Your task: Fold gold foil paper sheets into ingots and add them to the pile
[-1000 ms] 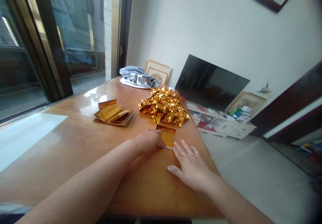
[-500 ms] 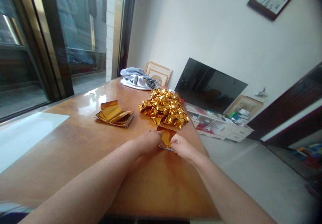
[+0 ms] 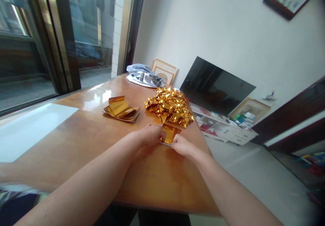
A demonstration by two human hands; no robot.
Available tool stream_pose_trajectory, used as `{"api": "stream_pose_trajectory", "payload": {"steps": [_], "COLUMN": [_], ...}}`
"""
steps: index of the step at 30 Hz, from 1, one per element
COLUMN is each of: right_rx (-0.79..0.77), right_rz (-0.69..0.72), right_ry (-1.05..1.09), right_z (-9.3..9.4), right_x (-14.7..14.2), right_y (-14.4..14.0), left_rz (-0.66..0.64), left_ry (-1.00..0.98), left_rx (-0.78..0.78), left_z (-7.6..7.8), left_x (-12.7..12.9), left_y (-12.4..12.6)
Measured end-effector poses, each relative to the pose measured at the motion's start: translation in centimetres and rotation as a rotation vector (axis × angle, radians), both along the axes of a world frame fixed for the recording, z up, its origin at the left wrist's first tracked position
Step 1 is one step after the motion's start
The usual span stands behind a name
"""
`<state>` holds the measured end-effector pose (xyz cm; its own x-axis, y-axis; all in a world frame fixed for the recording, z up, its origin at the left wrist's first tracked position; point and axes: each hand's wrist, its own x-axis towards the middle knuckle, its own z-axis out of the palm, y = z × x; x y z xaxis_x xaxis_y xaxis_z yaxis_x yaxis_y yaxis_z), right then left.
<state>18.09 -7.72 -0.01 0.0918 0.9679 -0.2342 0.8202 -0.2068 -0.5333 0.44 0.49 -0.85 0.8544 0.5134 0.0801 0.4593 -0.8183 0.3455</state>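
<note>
A small sheet of gold foil paper (image 3: 170, 132) lies on the wooden table (image 3: 83, 134) near its right edge. My left hand (image 3: 148, 137) pinches its left side. My right hand (image 3: 181, 145) grips its near right corner. Just beyond the sheet sits a heap of folded gold foil pieces (image 3: 169, 106). A stack of flat gold foil sheets (image 3: 121, 109) lies to the left of the heap, its top sheet curled up.
A grey cloth (image 3: 144, 75) lies at the table's far end. A white sheet (image 3: 30, 128) covers the left part. Right of the table stand a dark TV screen (image 3: 217, 87) and a low white shelf (image 3: 228, 131). A glass door (image 3: 50, 40) is left.
My right hand lifted from lying flat on the table and closed on the sheet's near right corner. My left hand stayed on the sheet. The view shifted slightly.
</note>
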Motion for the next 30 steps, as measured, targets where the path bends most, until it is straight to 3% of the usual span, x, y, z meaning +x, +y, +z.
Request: {"api": "stream_pose_trajectory", "payload": {"steps": [3, 8, 16, 26, 30], "right_rx": [-0.002, -0.14, 0.005, -0.08, -0.01], "right_rz": [-0.021, -0.072, 0.012, -0.005, 0.045], "right_ry": [0.009, 0.002, 0.032, -0.025, -0.066], "right_z": [0.6, 1.2, 0.7, 1.2, 1.4], "right_x": [-0.6, -1.1, -1.4, -2.0, -2.3], "right_y": [0.0, -0.3, 0.2, 0.4, 0.7], "left_rz": [0.022, 0.038, 0.078, 0.095, 0.092], "left_ry": [0.005, 0.01, 0.054, 0.068, 0.071], "left_rx": [-0.019, -0.059, -0.127, -0.182, -0.195], "left_z": [-0.1, -0.3, -0.6, 0.0, -0.1], "left_x": [-0.1, -0.2, 0.0, -0.1, -0.1], "left_y": [0.3, 0.6, 0.7, 0.4, 0.5]}}
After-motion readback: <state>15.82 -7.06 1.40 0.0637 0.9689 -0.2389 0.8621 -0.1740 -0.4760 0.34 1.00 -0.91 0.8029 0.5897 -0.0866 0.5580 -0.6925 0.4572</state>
